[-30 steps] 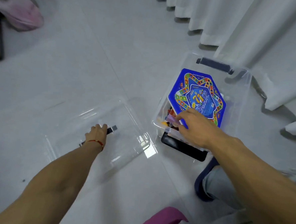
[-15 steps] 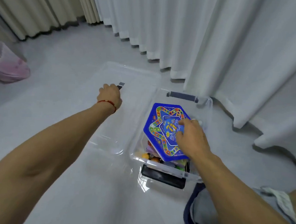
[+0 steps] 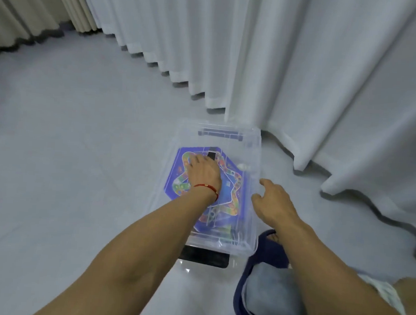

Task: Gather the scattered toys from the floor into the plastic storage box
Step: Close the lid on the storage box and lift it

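Observation:
The clear plastic storage box point(image 3: 250, 242) stands on the grey floor by the curtain. Its transparent lid point(image 3: 248, 140) lies over the top. Through the lid I see a blue star-patterned game board point(image 3: 231, 197), with other toys only dimly visible beneath it. My left hand point(image 3: 203, 174), with a red string at the wrist, rests on the middle of the lid, fingers curled at its small dark handle point(image 3: 212, 155). My right hand point(image 3: 272, 202) is at the box's right rim, its fingers loose and spread.
White curtains point(image 3: 305, 66) hang close behind and to the right of the box, with beige curtains point(image 3: 16, 11) at the far left. A dark latch point(image 3: 204, 257) sits at the box's near end. My foot in a blue slipper point(image 3: 264, 255) is right of it.
My left hand carried the lid from the floor on the left over onto the box. My right hand came off the game board and moved to the box's right rim.

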Motion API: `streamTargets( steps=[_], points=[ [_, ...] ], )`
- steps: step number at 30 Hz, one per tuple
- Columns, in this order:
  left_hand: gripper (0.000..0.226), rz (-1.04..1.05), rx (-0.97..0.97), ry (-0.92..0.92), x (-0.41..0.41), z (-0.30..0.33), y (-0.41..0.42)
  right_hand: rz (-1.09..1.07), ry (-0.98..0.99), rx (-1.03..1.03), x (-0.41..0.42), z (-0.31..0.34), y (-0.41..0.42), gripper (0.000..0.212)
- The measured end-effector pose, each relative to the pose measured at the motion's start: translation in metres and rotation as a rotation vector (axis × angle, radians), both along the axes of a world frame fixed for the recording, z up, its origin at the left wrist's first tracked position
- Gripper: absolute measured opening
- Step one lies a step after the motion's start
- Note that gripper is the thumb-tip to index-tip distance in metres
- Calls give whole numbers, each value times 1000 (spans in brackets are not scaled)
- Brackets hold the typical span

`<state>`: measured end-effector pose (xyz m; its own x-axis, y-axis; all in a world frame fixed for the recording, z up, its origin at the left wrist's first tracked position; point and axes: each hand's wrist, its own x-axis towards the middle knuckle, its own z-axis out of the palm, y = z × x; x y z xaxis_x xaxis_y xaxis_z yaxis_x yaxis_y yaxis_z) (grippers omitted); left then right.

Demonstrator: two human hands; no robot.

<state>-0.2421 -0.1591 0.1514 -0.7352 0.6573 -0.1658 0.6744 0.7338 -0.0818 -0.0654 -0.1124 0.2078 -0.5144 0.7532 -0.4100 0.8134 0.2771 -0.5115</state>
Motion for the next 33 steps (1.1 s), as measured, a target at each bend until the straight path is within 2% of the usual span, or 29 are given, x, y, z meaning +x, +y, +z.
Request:
streamTargets(
  steps=[2,5,7,9,11,13,15,19,23,29,31,33],
  points=[
    [38,93,92,-34,2,-7,-7,16,-19,-96,-2,-8,-2,60],
    [55,149,124,-134,6,-27,-18,-89,-35,-248,-13,-18,-3,77],
    [58,157,156,-162,10,-38,-20,-108,-86,-325,-19,-23,0,81],
    [59,146,186,-164,14,-44,-17,-65,-184,-337,-25,-20,8,73],
    [60,128,178,-133,16,-48,-15,42,-304,-334,-27,-5,21,54],
    [61,90,153,-132,10,-50,-14,173,-418,-290,-31,20,44,50],
    [61,40,142,-161,3,-48,-15,203,-447,-202,-39,45,78,48],
    [60,-38,160,-243,-9,-41,-6,175,-307,-45,-46,84,137,40],
    [62,-185,245,-333,-19,-33,17,334,-306,194,-44,88,167,33],
    [69,-424,216,-487,-38,-25,63,479,-401,272,-34,20,225,59],
    [71,-523,189,-531,-44,-22,70,452,-394,267,-27,-7,249,70],
    [75,-632,158,-579,-46,-22,73,352,-360,163,-20,-32,266,82]
  ],
)
